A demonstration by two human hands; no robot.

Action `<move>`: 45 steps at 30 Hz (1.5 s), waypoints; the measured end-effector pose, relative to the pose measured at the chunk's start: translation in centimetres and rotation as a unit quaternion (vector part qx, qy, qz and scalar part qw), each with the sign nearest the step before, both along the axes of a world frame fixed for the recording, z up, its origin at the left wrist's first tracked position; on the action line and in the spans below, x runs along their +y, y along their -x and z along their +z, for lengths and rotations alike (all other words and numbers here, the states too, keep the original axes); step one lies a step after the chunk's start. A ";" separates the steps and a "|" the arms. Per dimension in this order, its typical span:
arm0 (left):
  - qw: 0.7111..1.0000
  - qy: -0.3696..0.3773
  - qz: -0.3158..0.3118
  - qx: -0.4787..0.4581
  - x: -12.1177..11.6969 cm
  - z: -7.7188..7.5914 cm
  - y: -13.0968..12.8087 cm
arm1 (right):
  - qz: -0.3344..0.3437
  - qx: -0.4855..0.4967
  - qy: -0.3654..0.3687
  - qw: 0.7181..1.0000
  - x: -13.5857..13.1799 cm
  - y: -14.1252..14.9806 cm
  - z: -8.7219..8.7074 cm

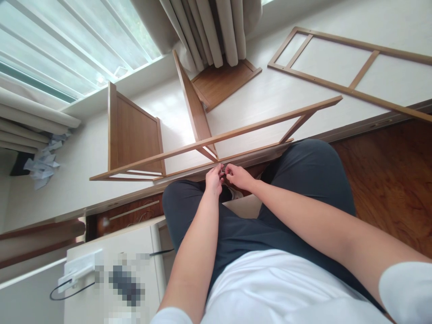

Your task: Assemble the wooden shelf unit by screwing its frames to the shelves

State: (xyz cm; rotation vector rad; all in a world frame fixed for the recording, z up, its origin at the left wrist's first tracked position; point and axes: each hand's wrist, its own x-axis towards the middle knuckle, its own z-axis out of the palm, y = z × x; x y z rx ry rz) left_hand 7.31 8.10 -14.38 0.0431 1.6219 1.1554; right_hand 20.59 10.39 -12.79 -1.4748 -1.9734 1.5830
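Observation:
My left hand [213,180] and my right hand [239,176] meet just below the near rail of a partly assembled wooden shelf frame [243,130]. The fingers of both are closed in a pinch. Between the fingertips shows a small, thin, pale piece [222,171], too small to name. Right above my hands, an upright wooden panel [194,99] joins the frame near its middle. A second upright panel [137,128] stands at the frame's left end. The frame rests on its long side on a white ledge.
On the white ledge [84,180] lie a loose wooden panel [226,83], a ladder-like wooden frame [364,67] at right and crumpled papers [43,164] at left. Curtains [216,31] hang behind. A pale cabinet [145,265] with a cable stands lower left.

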 end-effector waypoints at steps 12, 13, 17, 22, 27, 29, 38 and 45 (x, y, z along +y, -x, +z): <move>1.000 0.005 0.000 0.006 0.0 -0.1 0.0 | -0.010 -0.062 -0.077 0.995 0.1 -0.1 0.3; 1.000 0.007 0.000 0.007 0.0 -0.1 -0.1 | -0.008 -0.069 -0.080 0.994 0.1 -0.1 0.3; 1.000 0.008 0.005 0.010 0.0 0.1 -0.1 | -0.006 -0.085 -0.087 0.993 0.1 -0.1 0.5; 1.000 0.006 0.006 0.007 0.0 0.1 -0.1 | -0.003 -0.075 -0.085 0.994 0.2 0.0 0.8; 1.000 0.005 0.008 0.004 0.0 0.0 -0.1 | -0.020 -0.056 -0.080 0.995 0.3 -0.1 0.7; 1.000 0.004 0.008 0.003 0.0 0.0 -0.1 | -0.017 -0.054 -0.078 0.995 0.2 -0.1 0.6; 1.000 0.004 0.004 0.001 0.0 0.1 -0.2 | -0.024 -0.043 -0.071 0.996 0.0 0.1 0.7; 1.000 0.008 0.003 0.008 0.0 0.1 -0.1 | -0.057 -0.022 -0.024 0.998 0.2 -0.1 0.7</move>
